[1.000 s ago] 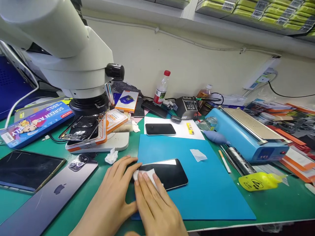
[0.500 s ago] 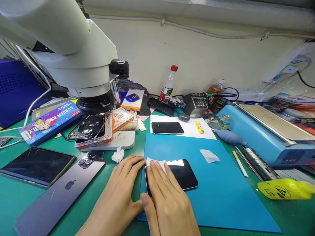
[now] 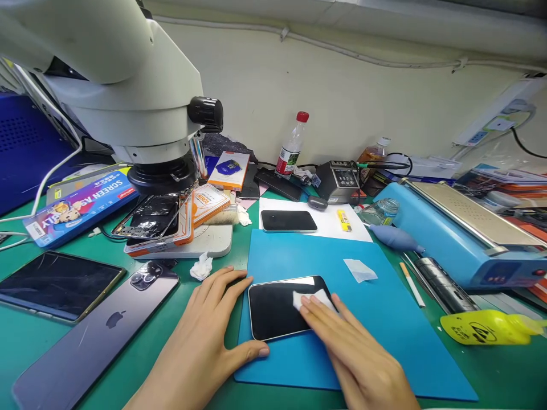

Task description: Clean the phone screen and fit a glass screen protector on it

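Note:
A phone with a black glass front lies face up on the blue mat. My right hand presses a white wipe onto the right part of its screen, fingertips close together and partly covering the wipe. At the phone's left end rests my left hand, thumb and fingers spread around the edge. Whether it touches the phone is hard to make out. A second piece of white wipe lies on the mat at the upper right.
On the left are a purple phone, a dark phone and a microscope. Another phone lies on white paper behind the mat. A yellow bottle, a blower bulb and a blue machine stand along the right.
My right hand has slid the wipe from the left end of the screen to the right. The left hand stays at the phone's left end, its thumb now further from the fingers.

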`<state>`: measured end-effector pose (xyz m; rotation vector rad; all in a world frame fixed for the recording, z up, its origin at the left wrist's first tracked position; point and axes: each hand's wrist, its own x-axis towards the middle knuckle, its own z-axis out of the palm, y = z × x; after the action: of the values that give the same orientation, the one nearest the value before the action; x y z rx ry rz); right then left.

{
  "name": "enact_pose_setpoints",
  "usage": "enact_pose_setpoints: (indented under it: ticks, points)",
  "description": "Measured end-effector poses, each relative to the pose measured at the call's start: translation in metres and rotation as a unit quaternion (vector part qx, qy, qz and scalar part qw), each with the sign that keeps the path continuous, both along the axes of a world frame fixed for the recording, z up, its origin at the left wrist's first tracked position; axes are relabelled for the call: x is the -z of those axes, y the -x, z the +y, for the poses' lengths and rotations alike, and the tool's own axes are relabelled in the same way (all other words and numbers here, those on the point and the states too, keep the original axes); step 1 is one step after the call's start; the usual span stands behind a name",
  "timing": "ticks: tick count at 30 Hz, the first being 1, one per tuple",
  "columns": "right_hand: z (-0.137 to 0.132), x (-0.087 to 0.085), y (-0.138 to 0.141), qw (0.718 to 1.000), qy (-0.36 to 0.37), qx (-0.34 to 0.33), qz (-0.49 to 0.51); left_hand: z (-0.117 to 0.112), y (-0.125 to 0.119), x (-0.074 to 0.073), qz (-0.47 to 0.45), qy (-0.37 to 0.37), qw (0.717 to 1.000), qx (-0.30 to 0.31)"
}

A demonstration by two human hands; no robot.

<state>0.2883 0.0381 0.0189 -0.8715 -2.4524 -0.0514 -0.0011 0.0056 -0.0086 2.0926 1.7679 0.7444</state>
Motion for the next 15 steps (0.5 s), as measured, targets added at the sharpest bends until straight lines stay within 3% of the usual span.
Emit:
enact_pose_setpoints:
  ticks: [5,11,15]
  points:
    - [-0.005,0.005,-0.012,0.996,-0.018,0.079,-0.022,0.000,-0.001,-0.004,-0.009,0.017,1.000,0.000]
    - [-0.021,0.010,0.022,0.997,-0.078,-0.005,-0.007,0.000,-0.001,-0.004,-0.016,0.002,1.000,0.021]
    - [-0.028,0.012,0.054,0.994,-0.100,-0.030,-0.031,-0.008,0.000,-0.011,-0.062,0.006,0.997,0.036]
